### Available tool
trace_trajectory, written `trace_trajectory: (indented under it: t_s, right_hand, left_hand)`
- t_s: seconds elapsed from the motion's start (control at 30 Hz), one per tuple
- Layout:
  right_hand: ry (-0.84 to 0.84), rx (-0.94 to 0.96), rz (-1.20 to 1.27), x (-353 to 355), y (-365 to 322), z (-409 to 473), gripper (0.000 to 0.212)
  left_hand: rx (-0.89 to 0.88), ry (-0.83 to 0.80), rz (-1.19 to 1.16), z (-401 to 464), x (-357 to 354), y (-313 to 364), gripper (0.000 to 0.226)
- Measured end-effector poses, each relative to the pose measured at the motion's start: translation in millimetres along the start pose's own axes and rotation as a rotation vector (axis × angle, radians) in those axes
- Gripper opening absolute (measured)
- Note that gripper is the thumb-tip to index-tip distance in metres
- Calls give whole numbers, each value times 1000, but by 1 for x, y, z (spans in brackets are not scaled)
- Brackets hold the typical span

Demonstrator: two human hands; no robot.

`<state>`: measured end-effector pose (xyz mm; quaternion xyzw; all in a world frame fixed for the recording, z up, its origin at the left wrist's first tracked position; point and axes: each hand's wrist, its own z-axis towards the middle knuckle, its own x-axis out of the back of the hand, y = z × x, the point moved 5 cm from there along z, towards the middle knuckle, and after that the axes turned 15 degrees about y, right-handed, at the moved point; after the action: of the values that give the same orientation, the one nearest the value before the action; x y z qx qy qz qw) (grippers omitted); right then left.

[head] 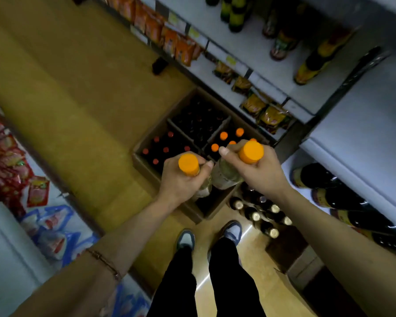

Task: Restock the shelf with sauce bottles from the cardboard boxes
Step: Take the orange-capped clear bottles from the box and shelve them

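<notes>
I hold two clear sauce bottles with orange caps above the cardboard boxes on the floor. My left hand (183, 179) grips the neck of the left bottle (188, 164). My right hand (258, 170) grips the neck of the right bottle (250, 152), whose pale body shows below my fingers. Under them, one open box (255, 130) holds several orange-capped bottles, another box (138, 161) holds red-capped ones, and a third (181, 104) holds dark bottles. The grey shelf (256, 53) rises at the right with a few bottles standing on it.
Dark bottles with gold caps (256, 216) stand on the floor by my right foot. Large dark bottles (329, 191) lie on the lower right shelf. Orange and yellow packets (181, 46) hang along the shelf edge. Red and blue packets (39, 193) fill the left rack. A yellow floor aisle (78, 99) runs between.
</notes>
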<state>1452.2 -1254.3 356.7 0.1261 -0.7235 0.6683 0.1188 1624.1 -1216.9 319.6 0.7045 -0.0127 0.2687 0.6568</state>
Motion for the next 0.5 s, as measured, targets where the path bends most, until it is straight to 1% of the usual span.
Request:
trace_trajectory:
  t_s: [0.07, 0.1, 0.17, 0.23, 0.3, 0.37, 0.47, 0.5]
  right_hand:
    - [71, 57, -8, 19, -37, -9, 22]
    - [114, 79, -15, 28, -56, -13, 21]
    - [209, 113, -11, 48, -92, -20, 20]
    - [296, 112, 15, 67, -126, -28, 24]
    - [342, 122, 29, 87, -160, -38, 27]
    - [379, 167, 26, 106, -191, -52, 30]
    - [481, 209, 40, 136, -223, -75, 20]
    - [519, 211, 36, 147, -231, -83, 21]
  left_hand:
    - [-82, -17, -65, 4, 13, 43, 16]
    - [-119, -32, -100, 7, 19, 64, 14]
    - [-183, -72, -138, 13, 27, 101, 22]
    - [-269, -144, -144, 18, 32, 139, 25]
    - [-361, -221, -158, 16, 34, 178, 24]
    - [-421, -292, -193, 12, 36, 215, 27]
    - [-505, -395, -244, 0, 33, 265, 34]
    - [-523, -431, -254, -6, 30, 280, 33]
